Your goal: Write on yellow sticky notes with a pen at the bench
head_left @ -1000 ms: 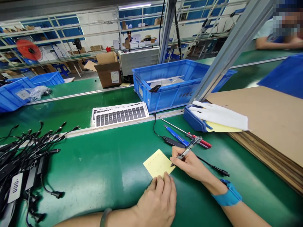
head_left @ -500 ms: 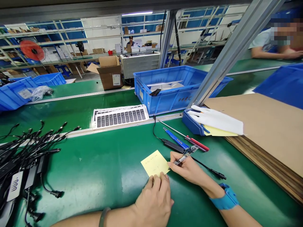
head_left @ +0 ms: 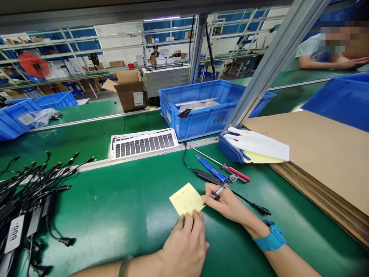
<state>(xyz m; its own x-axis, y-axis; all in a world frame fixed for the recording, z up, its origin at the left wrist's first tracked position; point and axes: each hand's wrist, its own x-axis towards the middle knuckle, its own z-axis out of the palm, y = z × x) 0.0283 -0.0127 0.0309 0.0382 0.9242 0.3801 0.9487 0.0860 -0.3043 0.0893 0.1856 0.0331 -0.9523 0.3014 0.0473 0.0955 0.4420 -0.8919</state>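
A yellow sticky note (head_left: 184, 197) with faint handwriting lies on the green bench top. My left hand (head_left: 187, 238) is closed, its bent fingers together, and holds down the note's near edge with the fingertips. At the note's right corner my right hand (head_left: 223, 202) is closed around a pen (head_left: 220, 191), whose tip is low beside the paper. Just beyond that hand lie a black cable with an inline box (head_left: 206, 176), a blue utility knife (head_left: 211, 167) and a screwdriver with a red handle (head_left: 236, 173).
Black cables and adapters (head_left: 37, 200) are heaped at the left. Ahead are printed label sheets (head_left: 144, 145) and a blue crate (head_left: 198, 123). A small blue bin (head_left: 230, 148) holds white and yellow paper beside stacked cardboard (head_left: 317, 150). A metal post (head_left: 265, 73) slants up; another person (head_left: 314, 57) sits beyond.
The whole view has shifted slightly, with things appearing a little farther left. My hands keep nearly the same places on the note and pen.
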